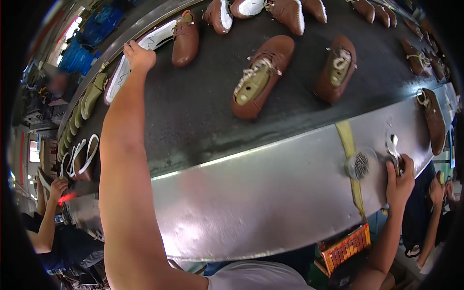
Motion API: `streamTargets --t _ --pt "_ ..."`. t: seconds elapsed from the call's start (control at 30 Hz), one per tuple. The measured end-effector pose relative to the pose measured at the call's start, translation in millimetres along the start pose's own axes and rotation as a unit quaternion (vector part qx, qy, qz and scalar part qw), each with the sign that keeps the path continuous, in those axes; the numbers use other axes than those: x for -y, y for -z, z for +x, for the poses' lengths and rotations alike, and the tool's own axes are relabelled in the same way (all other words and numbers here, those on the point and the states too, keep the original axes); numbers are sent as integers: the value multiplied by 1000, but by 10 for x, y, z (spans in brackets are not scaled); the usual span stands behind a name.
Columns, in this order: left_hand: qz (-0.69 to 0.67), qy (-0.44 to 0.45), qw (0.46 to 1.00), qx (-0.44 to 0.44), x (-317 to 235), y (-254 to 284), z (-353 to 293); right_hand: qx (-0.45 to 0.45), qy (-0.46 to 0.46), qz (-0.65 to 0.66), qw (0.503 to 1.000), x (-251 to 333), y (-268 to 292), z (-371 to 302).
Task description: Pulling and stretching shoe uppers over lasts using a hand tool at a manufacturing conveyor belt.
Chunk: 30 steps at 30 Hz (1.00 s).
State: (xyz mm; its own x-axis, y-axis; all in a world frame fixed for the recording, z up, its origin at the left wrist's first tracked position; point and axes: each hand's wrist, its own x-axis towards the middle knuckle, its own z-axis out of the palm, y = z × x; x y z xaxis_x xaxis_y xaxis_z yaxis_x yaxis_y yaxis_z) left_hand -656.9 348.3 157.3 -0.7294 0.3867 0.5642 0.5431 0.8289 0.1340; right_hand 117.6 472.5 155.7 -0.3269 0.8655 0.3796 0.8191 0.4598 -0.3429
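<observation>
Tool of metal [393, 147] extends ahead of right hand [400, 181], whose fingers are clamped on its near end. White sole [118, 80] lies at fingers of left hand [140, 57]; whether these grip it, I cannot tell.

1 head-worn fisheye camera looks down and forward from the person's side of the metal ledge [251, 208] across the dark surface [193, 106], spanning left hand [140, 58] to right hand [400, 183] at close range.
</observation>
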Motion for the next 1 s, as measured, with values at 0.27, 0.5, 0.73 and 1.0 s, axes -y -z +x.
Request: streamTargets --t 0.27,0.5,0.73,1.0 --pt "61 111 988 87 107 -129 341 25 -20 -22 999 -186 26 11" --pt "-38 -93 989 106 -108 487 -193 25 -19 -12 999 -126 8 35" --pt "57 -327 942 59 -981 863 -1325 -3 15 10 1000 71 17 56" --pt "116 -273 950 98 -962 758 -1189 -2 25 1 1000 82 6 21"
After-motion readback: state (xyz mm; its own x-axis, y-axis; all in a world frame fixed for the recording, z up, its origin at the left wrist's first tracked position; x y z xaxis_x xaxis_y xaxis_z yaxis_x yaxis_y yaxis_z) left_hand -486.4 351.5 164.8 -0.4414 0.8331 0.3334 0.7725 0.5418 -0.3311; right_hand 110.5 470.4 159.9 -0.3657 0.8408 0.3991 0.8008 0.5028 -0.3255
